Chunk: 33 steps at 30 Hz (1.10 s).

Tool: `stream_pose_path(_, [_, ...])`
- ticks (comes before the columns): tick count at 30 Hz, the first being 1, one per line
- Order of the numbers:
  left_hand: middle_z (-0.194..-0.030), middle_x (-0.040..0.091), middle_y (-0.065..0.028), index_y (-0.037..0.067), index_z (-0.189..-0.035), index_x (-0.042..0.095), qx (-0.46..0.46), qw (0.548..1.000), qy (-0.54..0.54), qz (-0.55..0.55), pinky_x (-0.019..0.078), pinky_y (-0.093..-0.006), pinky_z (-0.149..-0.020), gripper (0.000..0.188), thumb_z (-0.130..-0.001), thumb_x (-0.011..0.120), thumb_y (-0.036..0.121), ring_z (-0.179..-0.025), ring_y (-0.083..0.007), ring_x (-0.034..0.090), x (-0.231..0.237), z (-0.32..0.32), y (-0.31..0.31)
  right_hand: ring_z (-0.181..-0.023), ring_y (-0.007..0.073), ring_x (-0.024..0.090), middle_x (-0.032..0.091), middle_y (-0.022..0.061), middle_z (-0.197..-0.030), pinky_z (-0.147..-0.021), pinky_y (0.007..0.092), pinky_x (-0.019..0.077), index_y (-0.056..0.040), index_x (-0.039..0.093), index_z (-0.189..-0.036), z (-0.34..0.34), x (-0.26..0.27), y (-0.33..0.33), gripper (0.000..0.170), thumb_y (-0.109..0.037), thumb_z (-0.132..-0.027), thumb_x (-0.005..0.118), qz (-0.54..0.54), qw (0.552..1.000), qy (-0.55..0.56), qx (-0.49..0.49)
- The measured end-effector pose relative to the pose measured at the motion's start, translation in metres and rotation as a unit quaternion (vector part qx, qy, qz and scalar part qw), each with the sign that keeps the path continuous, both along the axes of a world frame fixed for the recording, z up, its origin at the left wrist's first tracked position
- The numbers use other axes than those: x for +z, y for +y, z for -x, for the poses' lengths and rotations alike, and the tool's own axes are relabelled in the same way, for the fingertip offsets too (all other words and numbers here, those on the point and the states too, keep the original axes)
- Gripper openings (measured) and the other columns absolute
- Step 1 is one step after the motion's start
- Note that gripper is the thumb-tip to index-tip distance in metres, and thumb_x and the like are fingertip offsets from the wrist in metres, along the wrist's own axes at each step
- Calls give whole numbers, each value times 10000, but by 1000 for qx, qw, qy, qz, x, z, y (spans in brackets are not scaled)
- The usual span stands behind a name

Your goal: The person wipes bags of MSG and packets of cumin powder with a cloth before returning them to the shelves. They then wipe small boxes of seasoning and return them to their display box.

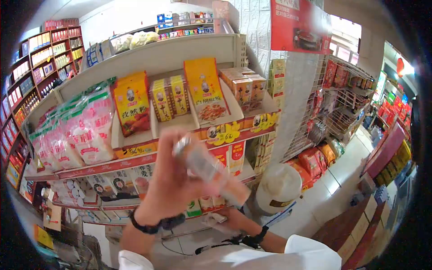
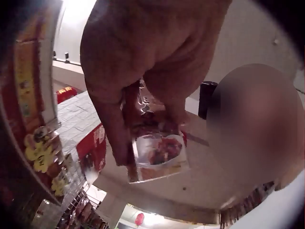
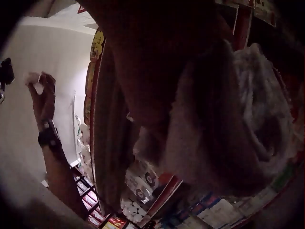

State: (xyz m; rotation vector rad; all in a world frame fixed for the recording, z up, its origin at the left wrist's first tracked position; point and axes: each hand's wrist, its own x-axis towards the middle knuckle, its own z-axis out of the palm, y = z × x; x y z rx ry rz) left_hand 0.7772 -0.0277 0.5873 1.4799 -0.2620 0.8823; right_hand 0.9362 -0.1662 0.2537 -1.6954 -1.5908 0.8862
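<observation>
My left hand (image 1: 168, 180) is raised in front of the shelf, its thumb and fingers gripping a small box (image 1: 202, 166) that is blurred in the head view. From the left wrist, one face of the box (image 2: 159, 150) shows a printed picture of reddish food. Lower down, beside the shelf's lower tiers, my right hand (image 1: 236, 220) holds a crumpled greyish cloth (image 3: 209, 129). Folds of the cloth hang over much of the right wrist view, where the fingers are dark and partly hidden.
The shelf's top tier carries pink-and-white bags (image 1: 87, 130), a yellow-red spice packet (image 1: 131, 105), small yellow boxes (image 1: 168, 99), a larger yellow packet (image 1: 204, 92) and brown boxes (image 1: 247, 90). A white bucket (image 1: 279, 189) stands on the floor at right, near a wire rack (image 1: 342, 103).
</observation>
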Motion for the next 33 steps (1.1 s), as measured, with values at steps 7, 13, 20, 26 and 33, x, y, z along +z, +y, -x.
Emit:
stream_pose_path(7, [-1026, 678, -149, 51, -1305, 436, 222, 913, 52, -339, 564, -367, -776, 544, -880, 776, 83, -911, -227, 703, 111, -160, 15, -1073, 324, 708, 735, 152, -1176, -975, 406, 539, -137, 732, -1227, -39, 57, -41, 389, -315, -881, 749, -89, 995, 16, -48])
stream_pose_path(13, [-925, 697, -173, 48, -1216, 482, 241, 842, 133, -463, 537, -386, -753, 430, -901, 760, 139, -838, -262, 676, 118, -257, 44, -1052, 331, 713, 739, 169, -1155, -967, 427, 542, -97, 747, -1186, -96, -33, -49, 436, -390, -863, 738, -101, 992, -30, -64])
stream_pose_path(20, [-943, 699, -195, 23, -1064, 565, 288, 777, 185, -528, 512, -449, -800, 390, -809, 807, 191, -933, -384, 687, 99, -286, 50, -1049, 371, 694, 725, 186, -1153, -958, 448, 536, -90, 740, -1212, -127, 52, -75, 489, -405, -838, 750, -59, 997, 30, -48])
stream_pose_path(26, [-924, 647, -134, 33, -977, 602, 328, 703, 203, -598, 527, -421, -805, 454, -703, 898, 242, -920, -340, 657, 79, -304, 58, -1048, 376, 676, 700, 172, -1142, -933, 463, 538, -103, 744, -1204, -159, 18, -85, 478, -405, -833, 748, -95, 994, -46, -17])
stream_pose_path(33, [-1016, 637, -173, 29, -1042, 548, 372, 630, 245, -637, 538, -478, -858, 526, -685, 883, 222, -1059, -384, 644, 79, -313, 39, -1108, 414, 664, 701, 215, -1213, -992, 487, 524, -69, 705, -1254, -181, 33, -99, 529, -442, -878, 720, -49, 995, -51, 72])
